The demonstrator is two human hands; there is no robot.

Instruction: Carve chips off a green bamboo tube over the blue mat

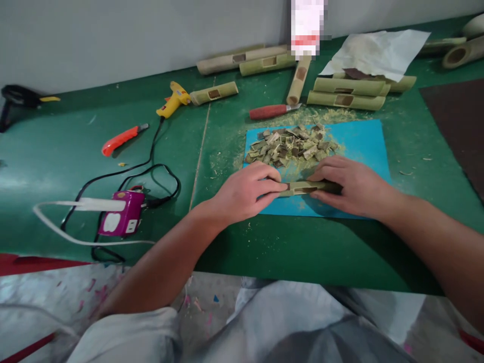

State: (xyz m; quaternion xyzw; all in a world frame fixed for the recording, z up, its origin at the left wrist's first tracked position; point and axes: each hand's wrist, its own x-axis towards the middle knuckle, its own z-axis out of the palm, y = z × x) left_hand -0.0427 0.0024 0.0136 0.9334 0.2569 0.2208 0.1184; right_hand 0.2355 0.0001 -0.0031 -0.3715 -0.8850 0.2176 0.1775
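A short bamboo tube (302,188) with a rectangular opening lies level over the blue sheet (363,138). My left hand (251,192) is closed at its left end, fingertips beside the opening, with something small and brown close to them that I cannot make out. Around the right end wraps my right hand (350,186), which hides that part. Just beyond both hands, a heap of bamboo chips (291,145) covers part of the sheet, with fine shavings around it. A red-handled knife (270,111) rests behind the heap.
More cut bamboo tubes (346,101) lie at the back, some under white paper (378,50). To the left are a yellow glue gun (174,100), an orange utility knife (123,140) and a purple power adapter (123,213) with loose cords. A dark brown sheet (459,118) lies right.
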